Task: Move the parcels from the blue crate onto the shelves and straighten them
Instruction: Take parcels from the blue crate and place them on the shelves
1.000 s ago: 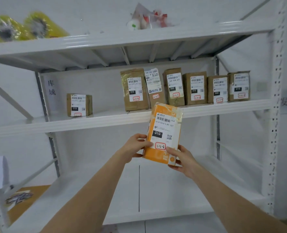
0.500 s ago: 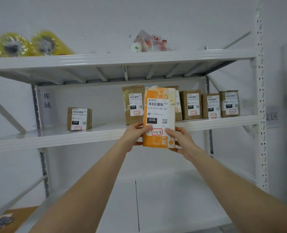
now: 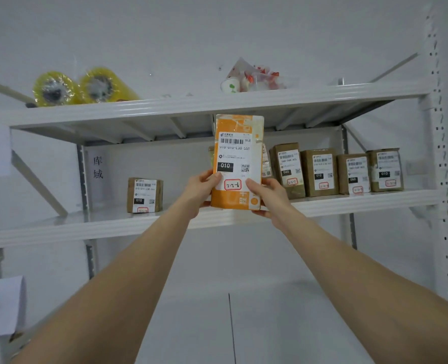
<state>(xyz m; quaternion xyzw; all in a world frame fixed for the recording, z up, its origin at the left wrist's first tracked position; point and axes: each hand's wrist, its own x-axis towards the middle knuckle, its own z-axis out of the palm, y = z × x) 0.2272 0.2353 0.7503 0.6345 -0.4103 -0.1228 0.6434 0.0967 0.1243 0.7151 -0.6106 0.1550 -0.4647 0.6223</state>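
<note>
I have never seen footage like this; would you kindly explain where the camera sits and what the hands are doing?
No machine here: a person wears the camera on the head, so the single picture shows what that person sees. The left hand and right hand grip the lower part of an orange parcel, held upright before the middle shelf. On that shelf stand one small brown parcel to the left and a row of brown parcels to the right, labels facing out. The top shelf carries two yellow rolls.
</note>
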